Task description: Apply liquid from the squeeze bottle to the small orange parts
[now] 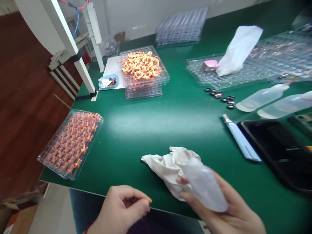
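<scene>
Near the table's front edge, my left hand (124, 208) is closed in a pinch on a small orange piece (149, 200), of which only the tip shows. My right hand (226, 208) is wrapped round a translucent white squeeze bottle (206, 185), tilted and blurred by motion. Behind and partly under the bottle lies a crumpled white cloth (168, 165) on the green table (126, 130). To the left, a clear plastic tray (70, 143) carries rows of small orange tube-like pieces. A heap of orange curved pieces (141, 65) fills a stacked clear tray (143, 92) farther back.
At right are two more squeeze bottles (262, 97), a light-blue utility knife (241, 138), a black tray-like object (280, 149) and several dark shiny beads (219, 95). A blue dish (114, 77) stands back left by a white post (84, 76). Stacked clear trays (180, 27) stand at the back.
</scene>
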{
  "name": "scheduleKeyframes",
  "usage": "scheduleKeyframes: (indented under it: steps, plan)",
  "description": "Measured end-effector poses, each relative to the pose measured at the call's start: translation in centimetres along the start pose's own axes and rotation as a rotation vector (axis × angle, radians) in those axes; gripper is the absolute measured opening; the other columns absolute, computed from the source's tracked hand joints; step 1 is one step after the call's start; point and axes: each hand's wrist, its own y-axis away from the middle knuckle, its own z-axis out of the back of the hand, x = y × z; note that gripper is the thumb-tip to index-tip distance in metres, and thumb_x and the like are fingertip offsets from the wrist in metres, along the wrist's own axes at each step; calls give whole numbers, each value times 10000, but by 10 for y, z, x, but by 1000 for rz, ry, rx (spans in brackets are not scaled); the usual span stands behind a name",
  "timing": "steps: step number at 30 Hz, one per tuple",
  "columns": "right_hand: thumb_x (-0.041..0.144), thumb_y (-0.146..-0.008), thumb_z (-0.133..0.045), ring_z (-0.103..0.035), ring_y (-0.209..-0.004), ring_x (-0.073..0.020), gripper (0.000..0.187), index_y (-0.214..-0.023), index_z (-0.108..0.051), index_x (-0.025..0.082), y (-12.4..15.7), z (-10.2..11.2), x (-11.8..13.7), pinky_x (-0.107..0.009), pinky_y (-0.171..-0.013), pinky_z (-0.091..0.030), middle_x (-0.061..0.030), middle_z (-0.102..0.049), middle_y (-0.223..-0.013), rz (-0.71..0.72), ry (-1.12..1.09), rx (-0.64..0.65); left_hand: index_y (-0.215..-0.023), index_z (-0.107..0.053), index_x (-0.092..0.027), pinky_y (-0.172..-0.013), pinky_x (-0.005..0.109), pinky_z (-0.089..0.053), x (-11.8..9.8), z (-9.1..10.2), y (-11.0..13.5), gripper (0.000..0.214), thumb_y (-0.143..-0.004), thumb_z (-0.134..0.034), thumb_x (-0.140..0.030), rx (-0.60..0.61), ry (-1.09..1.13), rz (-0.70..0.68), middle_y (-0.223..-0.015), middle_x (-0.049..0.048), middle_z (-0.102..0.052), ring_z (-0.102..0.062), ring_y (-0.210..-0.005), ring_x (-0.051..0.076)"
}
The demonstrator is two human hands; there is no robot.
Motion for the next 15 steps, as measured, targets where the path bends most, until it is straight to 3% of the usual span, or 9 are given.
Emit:
scheduleKeyframes:
  steps: [3,6,10,13,15]
  plan:
    - [481,-808,-758,-764,-917,-268,431,-1156,-678,239,-19,-1,-7,-295,-798,-632,-65,-775,-1095,160,218,-78,-841,-809,-124,-619,232,-501,3,-1,-4,438,-691,-847,-534,-15,202,61,-710,86,-749,-633,-631,144]
    - [457,-824,-715,-760,-895,-263,346,-1089,-710,235,-30,-9,-10,-286,-759,-624,-61,-775,-1065,220,276,0,-803,-809,-120,-607,222,-504,4,-3,-7,515,-606,-887,-590,-46,245,80,-687,85,-743,-631,-619,133]
    - [440,-829,-713,-767,-866,-255,290,-1049,-736,252,-32,-11,-9,-283,-752,-628,-34,-787,-1014,188,281,31,-760,-808,-126,-584,214,-496,4,-5,-9,534,-548,-907,-606,-74,255,97,-641,67,-723,-611,-585,120]
    - [480,-815,-749,-776,-818,-234,312,-1045,-727,271,-24,-9,-5,-229,-639,-629,-12,-797,-988,126,278,-12,-735,-805,-133,-558,205,-472,5,-6,-12,505,-554,-909,-593,-85,233,76,-606,46,-699,-578,-549,104]
    - [497,-791,-774,-774,-826,-219,337,-1049,-713,288,-11,-11,0,-209,-648,-627,4,-797,-995,32,194,-62,-728,-804,-136,-544,198,-453,6,-9,-14,487,-567,-907,-584,-82,221,59,-588,34,-685,-556,-529,94]
